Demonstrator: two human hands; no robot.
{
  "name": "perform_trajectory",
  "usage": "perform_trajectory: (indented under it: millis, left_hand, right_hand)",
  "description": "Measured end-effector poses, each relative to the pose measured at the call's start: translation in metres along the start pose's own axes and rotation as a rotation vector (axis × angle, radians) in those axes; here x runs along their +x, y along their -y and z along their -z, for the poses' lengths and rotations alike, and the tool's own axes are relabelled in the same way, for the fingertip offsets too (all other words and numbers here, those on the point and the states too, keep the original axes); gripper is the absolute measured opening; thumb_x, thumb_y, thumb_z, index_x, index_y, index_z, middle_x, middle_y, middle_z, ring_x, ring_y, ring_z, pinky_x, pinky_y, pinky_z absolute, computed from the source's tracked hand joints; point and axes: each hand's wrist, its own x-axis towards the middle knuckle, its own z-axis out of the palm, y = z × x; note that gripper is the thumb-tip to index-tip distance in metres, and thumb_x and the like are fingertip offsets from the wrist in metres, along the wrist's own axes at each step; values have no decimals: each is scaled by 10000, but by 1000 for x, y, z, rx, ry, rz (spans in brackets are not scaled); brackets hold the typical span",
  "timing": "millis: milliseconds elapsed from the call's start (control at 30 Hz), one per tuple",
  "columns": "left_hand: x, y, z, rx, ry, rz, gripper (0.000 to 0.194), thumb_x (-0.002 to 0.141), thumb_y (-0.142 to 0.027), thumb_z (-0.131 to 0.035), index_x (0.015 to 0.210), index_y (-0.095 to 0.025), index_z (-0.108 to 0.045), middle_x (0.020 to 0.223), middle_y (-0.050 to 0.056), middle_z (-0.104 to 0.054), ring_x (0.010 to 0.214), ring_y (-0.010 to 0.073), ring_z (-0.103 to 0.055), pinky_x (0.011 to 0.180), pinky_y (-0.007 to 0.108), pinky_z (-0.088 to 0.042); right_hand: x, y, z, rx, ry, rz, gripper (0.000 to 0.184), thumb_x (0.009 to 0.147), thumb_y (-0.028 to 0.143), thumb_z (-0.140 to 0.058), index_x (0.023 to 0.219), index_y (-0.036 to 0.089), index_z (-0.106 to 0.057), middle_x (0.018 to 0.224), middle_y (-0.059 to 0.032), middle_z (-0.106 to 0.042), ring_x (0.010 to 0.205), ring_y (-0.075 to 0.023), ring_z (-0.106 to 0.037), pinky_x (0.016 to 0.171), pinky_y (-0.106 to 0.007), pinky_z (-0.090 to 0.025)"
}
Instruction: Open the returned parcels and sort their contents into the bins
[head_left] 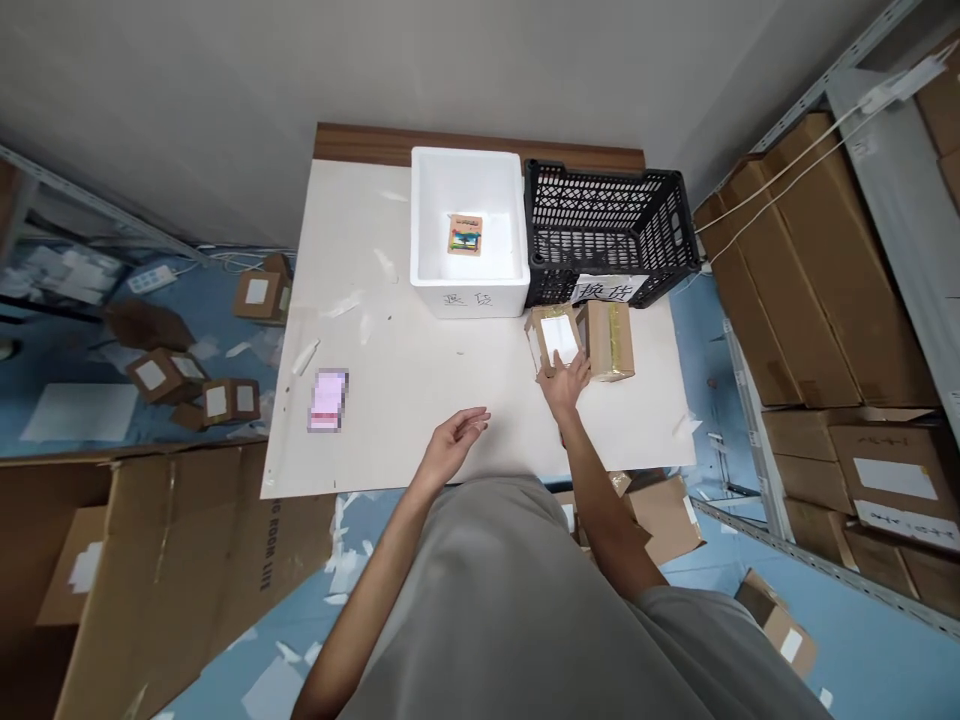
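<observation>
So the labelled carton (556, 336) sits on the bench (390, 400) a bit in from the right edge, right hand (562, 383) on its near side. Fingers on that one are spread, but I can't tell whether it's really gripping or just touching. Left hand (456, 440) is loosely curled, nothing in it, hanging by the front edge.

It's kinda boxed in: taped carton (609, 342) just beside it on the right, black crate (559, 270) right behind, toward the back right corner. White foam box (472, 298) is left of the crate near the back edge, with a colourful card (465, 236) inside. Over by the left edge there's a white marker (306, 357) and a pixelated pinkish thing (328, 400).
</observation>
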Motion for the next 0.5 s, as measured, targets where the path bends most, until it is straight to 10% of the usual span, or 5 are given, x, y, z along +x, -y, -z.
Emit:
perform_trajectory:
  millis: [200, 500]
  left_hand:
    - [-13, 27, 4, 1, -97, 46, 640, 905, -662, -829, 1363, -219, -769, 1458, 185, -812, 1351, 372, -786, 1268, 597, -561]
    - [22, 80, 78, 235, -316, 129, 1156, 733, -438, -1017, 1731, -189, -490, 1851, 285, -403, 1658, 471, -509, 1306, 593, -494]
  right_hand:
    - [1, 4, 8, -57, 53, 85, 800, 928, 217, -714, 1675, 28, -498, 1874, -384, -231, 1724, -501, -267, 1349, -729, -271]
    - [-70, 9, -17, -80, 430, 776, 930, 843, 56, -726, 1744, 110, -503, 1955, -211, -199, 1832, -397, -138, 1480, -600, -108]
